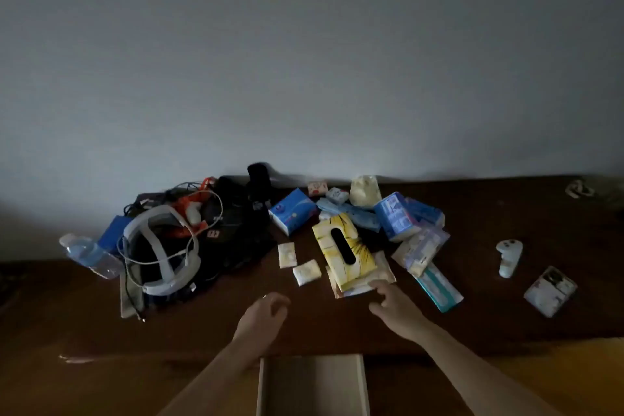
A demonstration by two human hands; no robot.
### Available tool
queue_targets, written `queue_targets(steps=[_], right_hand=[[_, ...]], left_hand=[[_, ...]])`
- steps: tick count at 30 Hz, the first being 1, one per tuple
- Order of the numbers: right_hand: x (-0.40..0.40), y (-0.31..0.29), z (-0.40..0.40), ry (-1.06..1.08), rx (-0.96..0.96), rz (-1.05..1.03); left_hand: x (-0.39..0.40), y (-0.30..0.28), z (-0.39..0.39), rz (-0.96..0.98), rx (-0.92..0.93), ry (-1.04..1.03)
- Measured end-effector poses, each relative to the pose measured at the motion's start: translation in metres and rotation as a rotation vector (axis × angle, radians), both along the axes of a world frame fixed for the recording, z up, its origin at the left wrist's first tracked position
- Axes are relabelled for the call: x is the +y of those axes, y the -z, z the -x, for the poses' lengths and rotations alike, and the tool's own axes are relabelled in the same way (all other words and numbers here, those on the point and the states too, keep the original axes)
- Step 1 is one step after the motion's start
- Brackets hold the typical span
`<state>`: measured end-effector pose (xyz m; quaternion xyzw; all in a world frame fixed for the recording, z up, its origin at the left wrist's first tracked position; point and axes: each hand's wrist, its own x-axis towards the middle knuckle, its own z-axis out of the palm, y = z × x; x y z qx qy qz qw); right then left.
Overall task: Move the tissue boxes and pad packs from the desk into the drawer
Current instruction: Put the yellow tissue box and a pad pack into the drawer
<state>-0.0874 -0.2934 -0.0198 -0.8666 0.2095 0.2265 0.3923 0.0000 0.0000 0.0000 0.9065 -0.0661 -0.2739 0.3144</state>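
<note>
Fingers (pixel 378 287) of the right hand (pixel 396 309) spread loosely, holding nothing, touching the near end of the yellow tissue box (pixel 344 248) at frame centre. Its long axis runs away up-left. Left hand (pixel 266 312) loosely curled, farther off; drawer (pixel 312 385) open below.

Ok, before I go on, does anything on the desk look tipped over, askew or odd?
The clear water bottle at the left end lies on its side beside a tangle of cables. The yellow tissue box sits skewed on a flat pack; the other packs are heaped loosely. Nothing looks spilled, though the light is dim.
</note>
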Motion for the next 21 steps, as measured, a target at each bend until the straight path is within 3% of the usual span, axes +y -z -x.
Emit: queue_targets(steps=[4,9,14,17,21], right_hand=[[-0.011,0.039,-0.054,-0.003,-0.025,0.201],[-0.033,0.110,-0.070,-0.019,0.076,0.321],[-0.056,0.159,-0.081,-0.129,0.078,0.416],[-0.074,0.176,-0.092,-0.289,0.002,0.588],[-0.088,0.184,-0.109,-0.411,-0.050,0.558]], left_hand=[[-0.078,0.021,-0.043,-0.059,-0.193,0.259],[-0.159,0.075,-0.073,-0.267,-0.185,0.568],[-0.202,0.127,-0.075,-0.378,-0.046,0.590],[-0.212,0.148,-0.074,-0.398,-0.128,0.522],[-0.211,0.165,-0.070,-0.421,-0.268,0.538]])
